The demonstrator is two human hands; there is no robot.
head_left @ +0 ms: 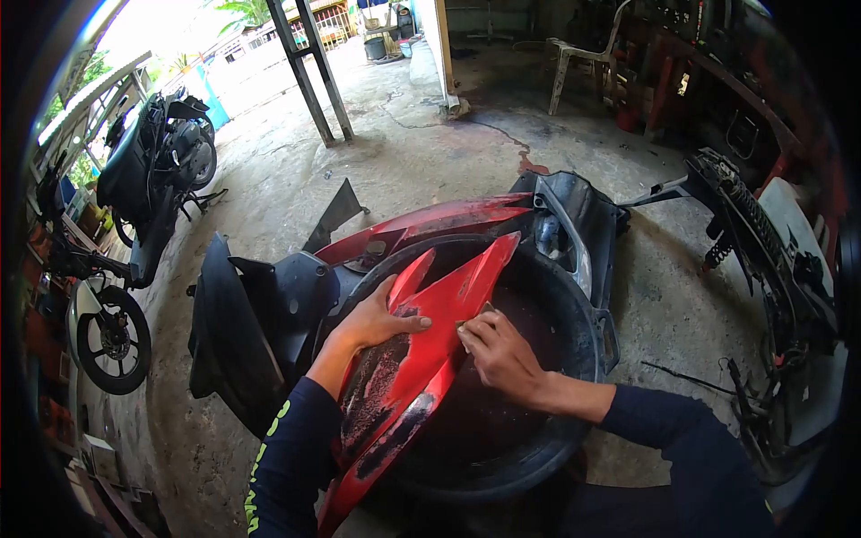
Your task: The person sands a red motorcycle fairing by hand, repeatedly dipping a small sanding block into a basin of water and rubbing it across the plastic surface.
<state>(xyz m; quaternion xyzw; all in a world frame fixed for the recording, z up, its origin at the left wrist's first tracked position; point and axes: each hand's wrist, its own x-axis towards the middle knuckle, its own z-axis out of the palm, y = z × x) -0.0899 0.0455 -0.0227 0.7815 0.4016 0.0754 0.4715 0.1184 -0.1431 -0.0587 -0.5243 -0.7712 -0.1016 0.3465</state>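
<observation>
The red panel (456,300) is tilted over the round tub (587,394), its lower end reaching past the rim toward the person. Its upper stretch looks mostly smooth and red, while a broad patch (369,394) lower down is dark, mottled and scuffed, as is a strip near the lower edge. The surface seems only partly worked, then, with those rough areas left (though the picture cannot prove which patches have been rubbed).

The left hand (366,325) grips the panel's left side, thumb laid over the face and fingers out of sight behind. The right hand (502,357) has its fingers bent close together against the right edge; whether they pinch something small, I cannot tell.

Inside the tub is what looks like murky, reddish-brown water. Beyond it lies another red panel (421,218), with black plastic parts (224,323) to the left.

Further out, the concrete floor (269,179) is stained and cracked. A motorbike (134,179) stands on the left, a stripped frame (749,233) on the right, and a chair (583,52) toward the back.
</observation>
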